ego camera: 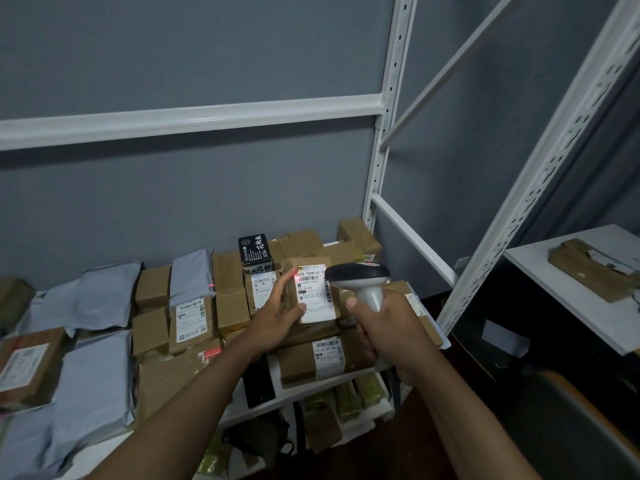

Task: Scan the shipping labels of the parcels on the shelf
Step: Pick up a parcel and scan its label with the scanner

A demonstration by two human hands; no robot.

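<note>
Head view: the left hand (277, 315) holds a small cardboard parcel (313, 292) tilted up above the stacked parcels on the shelf (311, 393), thumb on its lower front edge, fingers curled round its left side. The right hand (384, 327) is clenched round the handle of a grey barcode scanner (360, 277), its head just right of the parcel. A red dot shows near the top-left of the white shipping label (316, 294); another red spot lands on a brown box (230, 289) further left. The likely risk is a misread: the beam seems to sit off the barcode, and the neighbouring labels could be scanned instead.
</note>
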